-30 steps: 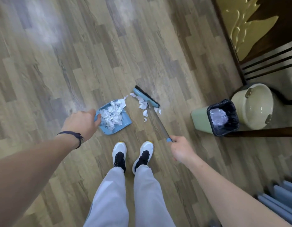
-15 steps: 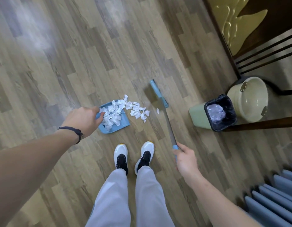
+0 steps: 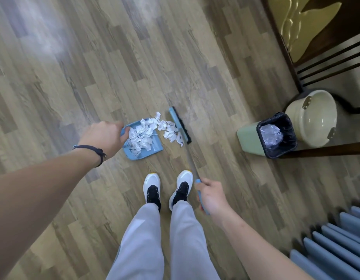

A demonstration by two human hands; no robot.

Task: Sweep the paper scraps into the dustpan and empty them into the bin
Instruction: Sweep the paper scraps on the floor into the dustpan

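blue plastic is showing under a heap of white paper scraps (image 3: pixel 141 136), where the dustpan (image 3: pixel 152 147) is lying flat on the wooden floor (image 3: pixel 94 63) with the left hand (image 3: pixel 104 136) curling closed around its handle at the left end. more scraps are sitting loose on the floor just right of the pan's lip, touching the bristles of the broom (image 3: pixel 180 126), whose grey shaft the right hand (image 3: pixel 210 196) is gripping in a closed fist beside the white shoes (image 3: pixel 168 187). off to the right, well apart from the pan, a green bin (image 3: pixel 249 138) with a black liner is standing next to a cream bucket (image 3: pixel 312 118).
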